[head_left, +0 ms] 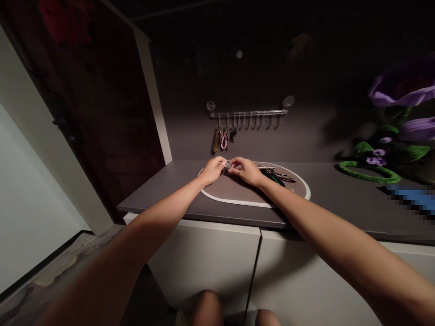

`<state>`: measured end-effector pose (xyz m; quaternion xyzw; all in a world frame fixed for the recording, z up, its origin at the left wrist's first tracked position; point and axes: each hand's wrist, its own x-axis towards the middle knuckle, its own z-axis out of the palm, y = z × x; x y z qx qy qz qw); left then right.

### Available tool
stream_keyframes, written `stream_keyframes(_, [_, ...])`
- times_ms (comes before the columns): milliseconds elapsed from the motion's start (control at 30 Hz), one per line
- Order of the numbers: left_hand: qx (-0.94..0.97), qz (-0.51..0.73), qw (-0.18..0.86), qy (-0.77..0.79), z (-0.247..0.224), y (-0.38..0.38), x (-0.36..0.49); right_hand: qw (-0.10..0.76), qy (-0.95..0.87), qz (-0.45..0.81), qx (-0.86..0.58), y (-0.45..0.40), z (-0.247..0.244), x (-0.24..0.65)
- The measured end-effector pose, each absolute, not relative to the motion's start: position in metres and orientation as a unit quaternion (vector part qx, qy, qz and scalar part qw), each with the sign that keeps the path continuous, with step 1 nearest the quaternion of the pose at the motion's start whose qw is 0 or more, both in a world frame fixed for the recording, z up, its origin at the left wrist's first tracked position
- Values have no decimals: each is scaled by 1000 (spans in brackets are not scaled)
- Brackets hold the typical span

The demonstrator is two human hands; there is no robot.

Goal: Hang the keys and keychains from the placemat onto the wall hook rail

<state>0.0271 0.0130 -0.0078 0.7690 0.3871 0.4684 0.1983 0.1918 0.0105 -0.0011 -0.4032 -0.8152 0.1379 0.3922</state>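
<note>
Above the oval mat (pixel 234 199), my left hand (pixel 213 170) and my right hand (pixel 247 170) meet with their fingers closed. Between their fingertips is a small shiny metal piece (pixel 228 165), roundish, too small to tell exactly; both hands grip it. To the right of my right hand, keys (pixel 287 177) and a dark item with green marks (pixel 276 179) lie on the mat, partly hidden by my right wrist. On the wall behind, a clear hook rail (pixel 249 113) carries a brown key fob (pixel 215 141), a pink loop (pixel 223 139) and dark keys (pixel 233 134) on its left hooks.
The grey countertop (pixel 159 190) sits over white cabinet doors (pixel 207 253). Purple artificial flowers (pixel 404 95) with a green fuzzy ring (pixel 370 172) stand at right, near a blurred blue item (pixel 413 197). A dark door (pixel 91 99) is at left.
</note>
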Motion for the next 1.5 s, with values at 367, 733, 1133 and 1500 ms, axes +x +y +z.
stream_keyframes(367, [665, 521, 412, 342, -6, 10, 30, 447, -799, 169, -366, 9, 0, 192])
stream_keyframes(733, [650, 526, 435, 334, -6, 11, 29, 456, -797, 134, -373, 6, 3, 191])
stream_keyframes(1133, [610, 520, 504, 323, -7, 10, 29, 462, -808, 185, -314, 3, 6, 190])
stream_keyframes(1500, [618, 513, 510, 307, -9, 13, 27, 480, -774, 271, -313, 8, 2, 191])
